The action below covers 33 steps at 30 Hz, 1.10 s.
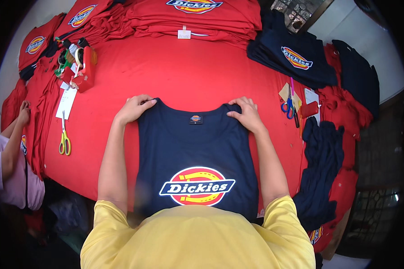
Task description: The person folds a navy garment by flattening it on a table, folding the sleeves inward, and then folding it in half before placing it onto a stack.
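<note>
Both hands, left hand (132,109) and right hand (247,114), pinch the shoulders of a navy T-shirt (195,157), fingers curled over its edges. Shirt lies flat, front up, on the red-covered desk (179,71).

Small dark neck label (195,119) inside navy shirt collar; white tag (184,34) on red stack.

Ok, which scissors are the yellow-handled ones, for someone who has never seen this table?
Start at the big table covered in red cloth, then go to its left side, past the person's left hand on the navy blue T-shirt. The yellow-handled scissors lie there alone below a white paper tag, blades pointing away. The other pair, the blue-handled scissors, lie on the right side.
</note>
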### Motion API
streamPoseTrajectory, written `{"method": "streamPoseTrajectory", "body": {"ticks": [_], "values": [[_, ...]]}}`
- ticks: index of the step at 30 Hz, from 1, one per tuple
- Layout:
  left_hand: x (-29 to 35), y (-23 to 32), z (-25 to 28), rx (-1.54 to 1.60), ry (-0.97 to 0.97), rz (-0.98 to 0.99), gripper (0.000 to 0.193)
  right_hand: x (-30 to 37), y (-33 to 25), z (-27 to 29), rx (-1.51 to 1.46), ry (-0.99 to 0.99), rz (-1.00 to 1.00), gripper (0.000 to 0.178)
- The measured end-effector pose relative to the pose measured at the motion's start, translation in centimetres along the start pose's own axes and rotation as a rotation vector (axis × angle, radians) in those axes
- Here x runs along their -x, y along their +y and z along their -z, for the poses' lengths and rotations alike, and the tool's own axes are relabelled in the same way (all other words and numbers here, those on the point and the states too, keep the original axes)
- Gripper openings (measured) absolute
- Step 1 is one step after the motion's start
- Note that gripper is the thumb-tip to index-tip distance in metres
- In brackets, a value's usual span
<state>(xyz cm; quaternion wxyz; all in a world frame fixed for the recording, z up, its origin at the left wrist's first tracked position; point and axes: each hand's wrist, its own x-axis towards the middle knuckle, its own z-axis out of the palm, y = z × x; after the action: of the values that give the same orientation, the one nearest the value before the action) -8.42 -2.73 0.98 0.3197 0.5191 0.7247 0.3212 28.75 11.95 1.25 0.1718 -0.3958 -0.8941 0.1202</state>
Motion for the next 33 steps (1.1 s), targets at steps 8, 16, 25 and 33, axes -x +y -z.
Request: {"method": "streamPoseTrajectory", "body": {"ticks": [8,16,25,33], "values": [[-0.3,1.2,-0.8,0.070,-0.010,-0.010,0.023,-1.8,-0.1,0.4,-0.355,-0.004,-0.328,0.036],[-2.1,0.0,-0.4,0.108,0.125,-0.002,0.021,-3.8,3.4,0.8,-0.540,-0.221,-0.314,0.029],[-2.4,0.3,-1.6,0.080,0.298,0.023,0.027,-4.2,0.1,-0.9,-0.100,0.178,-0.258,0.026],[-1.8,0.0,-1.5,-0.322,0.465,-0.201,0.036,-4.1,-0.1,-1.9,0.218,0.243,-0.197,0.025]]}}
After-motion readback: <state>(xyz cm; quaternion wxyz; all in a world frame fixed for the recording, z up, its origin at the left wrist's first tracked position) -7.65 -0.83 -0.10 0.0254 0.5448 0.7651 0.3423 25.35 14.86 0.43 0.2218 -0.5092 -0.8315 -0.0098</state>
